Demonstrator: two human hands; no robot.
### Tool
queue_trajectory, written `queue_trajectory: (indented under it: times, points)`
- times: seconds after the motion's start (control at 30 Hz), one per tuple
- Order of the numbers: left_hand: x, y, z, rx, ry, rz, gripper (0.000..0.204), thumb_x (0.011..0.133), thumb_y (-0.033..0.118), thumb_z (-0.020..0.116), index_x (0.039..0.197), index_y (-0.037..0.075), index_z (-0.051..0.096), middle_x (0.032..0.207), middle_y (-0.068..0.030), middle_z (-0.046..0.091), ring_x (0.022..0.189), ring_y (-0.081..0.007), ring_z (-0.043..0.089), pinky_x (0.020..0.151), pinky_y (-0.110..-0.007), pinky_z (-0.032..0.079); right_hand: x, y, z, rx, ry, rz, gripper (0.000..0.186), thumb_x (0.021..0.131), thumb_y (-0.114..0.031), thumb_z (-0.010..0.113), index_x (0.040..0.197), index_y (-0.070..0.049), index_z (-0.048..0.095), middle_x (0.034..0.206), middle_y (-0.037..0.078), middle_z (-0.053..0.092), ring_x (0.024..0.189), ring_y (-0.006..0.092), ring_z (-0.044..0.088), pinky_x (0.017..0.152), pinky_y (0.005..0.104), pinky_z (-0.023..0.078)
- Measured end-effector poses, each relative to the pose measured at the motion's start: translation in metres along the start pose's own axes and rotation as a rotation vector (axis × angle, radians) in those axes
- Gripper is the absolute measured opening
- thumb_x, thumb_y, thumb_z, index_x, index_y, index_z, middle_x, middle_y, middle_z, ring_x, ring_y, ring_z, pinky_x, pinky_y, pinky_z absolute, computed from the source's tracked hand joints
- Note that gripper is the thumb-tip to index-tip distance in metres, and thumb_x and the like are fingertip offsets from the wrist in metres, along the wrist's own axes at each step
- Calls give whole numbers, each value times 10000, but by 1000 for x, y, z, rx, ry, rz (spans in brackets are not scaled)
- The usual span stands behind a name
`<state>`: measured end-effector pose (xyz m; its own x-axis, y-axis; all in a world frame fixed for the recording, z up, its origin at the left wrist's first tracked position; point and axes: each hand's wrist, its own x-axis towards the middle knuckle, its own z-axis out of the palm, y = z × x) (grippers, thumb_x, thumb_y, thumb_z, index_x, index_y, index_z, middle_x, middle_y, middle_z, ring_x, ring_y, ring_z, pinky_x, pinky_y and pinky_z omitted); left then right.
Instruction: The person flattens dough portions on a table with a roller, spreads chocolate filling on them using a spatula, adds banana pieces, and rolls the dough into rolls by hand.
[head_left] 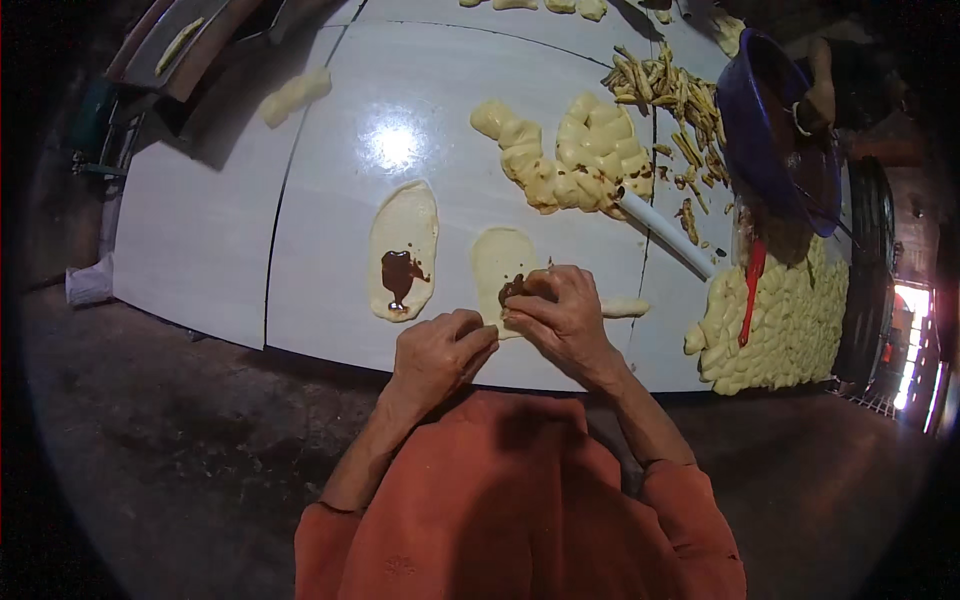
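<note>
Two flattened ovals of pale dough lie in front of me. The left dough oval (405,220) bears a glossy dark brown sauce (398,275). On the other dough oval (500,250), a dark brown smear lies beside my right hand (565,315). Its fingers are pinched together low over the smear, and what they hold is hidden. My left hand (437,353) is closed, thumb and finger pinching the near edge of that same oval. A slim dough roll (625,308) sticks out to the right from behind my right hand.
Dough pieces (600,140) cluster beyond my hands, with a white rolling pin (665,235) beside them. Yellowish strips (675,90) lie farther back. At right are a red utensil (752,290), packed dough pieces (780,330) and a purple basin (745,150), with another person's hand (818,105) over it.
</note>
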<state>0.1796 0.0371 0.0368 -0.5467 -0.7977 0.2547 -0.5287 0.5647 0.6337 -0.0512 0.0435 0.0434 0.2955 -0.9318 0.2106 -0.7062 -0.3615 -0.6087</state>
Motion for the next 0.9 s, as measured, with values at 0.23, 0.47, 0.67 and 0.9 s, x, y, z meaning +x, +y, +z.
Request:
queue_trajectory:
  times: [0.23, 0.47, 0.67, 0.9]
  points:
    - [-2, -5, 6, 45, -19, 25, 172, 861, 244, 796, 1008, 176, 737, 934, 7, 661, 716, -169, 666, 596, -337, 526, -16, 8, -21, -105, -33, -41, 332, 861, -263, 797, 1149, -112, 729, 1060, 49, 640, 992, 257, 605, 886, 428, 442]
    - [3, -1, 12, 122, -50, 52, 152, 875, 203, 780, 993, 130, 719, 959, -14, 668, 755, -188, 671, 617, -334, 529, -36, 22, -11, -281, -79, -243, 190, 907, -191, 738, 1078, -120, 695, 1032, 32, 637, 975, 224, 626, 864, 402, 463]
    - [16, 12, -3, -19, 67, -174, 112, 902, 139, 757, 984, 83, 707, 1026, -49, 699, 828, -231, 708, 658, -355, 560, -19, 22, -28, -20, -64, -75, 145, 911, -122, 736, 1026, -78, 660, 1000, 61, 685, 922, 255, 645, 865, 414, 453]
    - [29, 11, -2, 182, 65, -295, 220, 868, 117, 770, 1081, 117, 713, 1091, -73, 690, 859, -266, 716, 671, -376, 571, 16, 33, -28, -113, -156, -9, 182, 959, -163, 661, 1109, -60, 668, 1058, 95, 665, 961, 286, 628, 847, 432, 454]
